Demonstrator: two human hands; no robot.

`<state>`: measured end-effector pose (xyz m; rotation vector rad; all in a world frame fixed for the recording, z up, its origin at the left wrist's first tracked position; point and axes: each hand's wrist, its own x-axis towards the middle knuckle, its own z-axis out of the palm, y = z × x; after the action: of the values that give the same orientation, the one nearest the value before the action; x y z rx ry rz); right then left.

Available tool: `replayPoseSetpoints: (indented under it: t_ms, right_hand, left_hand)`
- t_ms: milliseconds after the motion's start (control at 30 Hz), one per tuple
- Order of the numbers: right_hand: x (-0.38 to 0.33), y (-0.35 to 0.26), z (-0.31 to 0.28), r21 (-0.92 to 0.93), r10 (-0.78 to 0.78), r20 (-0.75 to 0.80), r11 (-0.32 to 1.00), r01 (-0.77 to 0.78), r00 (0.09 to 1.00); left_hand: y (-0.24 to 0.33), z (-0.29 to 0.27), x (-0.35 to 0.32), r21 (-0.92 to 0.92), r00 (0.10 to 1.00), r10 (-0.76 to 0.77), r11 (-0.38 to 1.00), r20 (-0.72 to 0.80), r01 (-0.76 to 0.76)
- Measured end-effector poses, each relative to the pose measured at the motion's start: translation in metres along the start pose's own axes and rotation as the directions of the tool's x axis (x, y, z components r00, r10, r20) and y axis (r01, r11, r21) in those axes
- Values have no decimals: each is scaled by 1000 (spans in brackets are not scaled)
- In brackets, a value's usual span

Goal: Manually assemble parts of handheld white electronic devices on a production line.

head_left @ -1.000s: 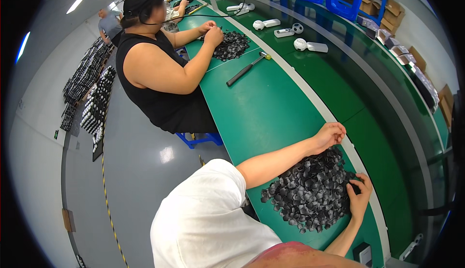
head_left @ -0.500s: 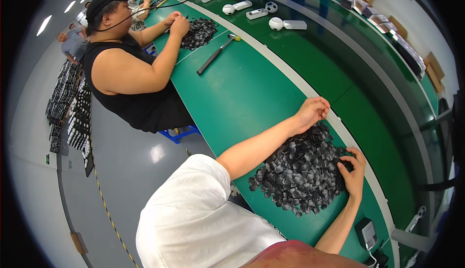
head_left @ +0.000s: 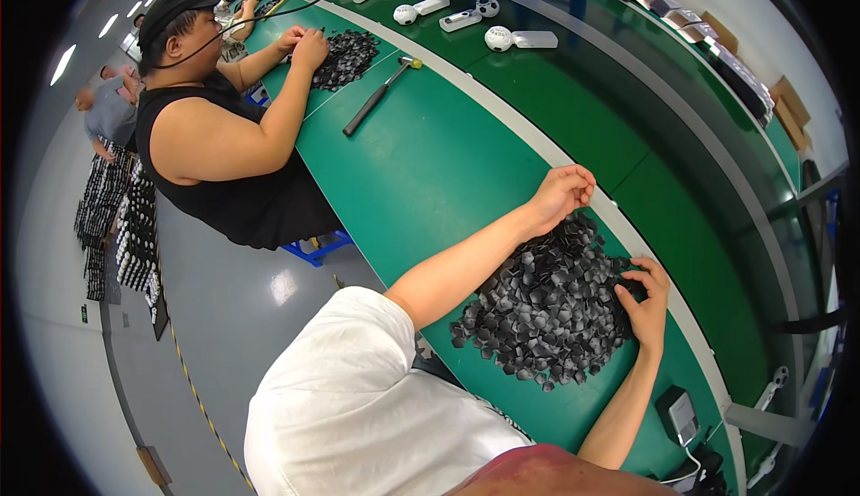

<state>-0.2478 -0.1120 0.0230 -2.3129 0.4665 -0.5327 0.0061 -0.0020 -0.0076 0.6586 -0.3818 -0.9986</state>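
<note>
A heap of small black angular pieces lies on the green tabletop in front of me. My left hand hovers over the heap's far end by the pale table rim. Its fingers are curled together, and whatever they may hold is hidden. At the right edge of the heap is my right hand. Its fingers are bent and its thumb stands apart from them, with loose black pieces close to the fingertips.
A hammer lies farther along the table. A co-worker sits beyond it, both hands over another black heap. White handheld devices with round heads lie on the green conveyor. A dark boxy device with a cable is near my right forearm.
The whole view has shifted slightly, moving the scene left and up. My hands keep nearly the same places at the heap, with only slight finger movement.
</note>
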Motion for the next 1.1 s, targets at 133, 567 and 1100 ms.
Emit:
replayPoseSetpoints:
  t_ms: [133, 567, 1100]
  right_hand:
    - [0, -2, -1, 6, 0, -20, 1000, 0, 1000]
    - [4, -2, -1, 11, 0, -61, 1000, 1, 998]
    - [3, 18, 1, 88, -5, -125, 996, 16, 992]
  left_hand:
    - [2, 1, 3, 247, 994, 109, 963, 22, -111]
    - [29, -7, -5, 787, 786, 73, -128, 614, -604]
    - [31, -23, 10, 692, 945, 327, 687, -22, -221]
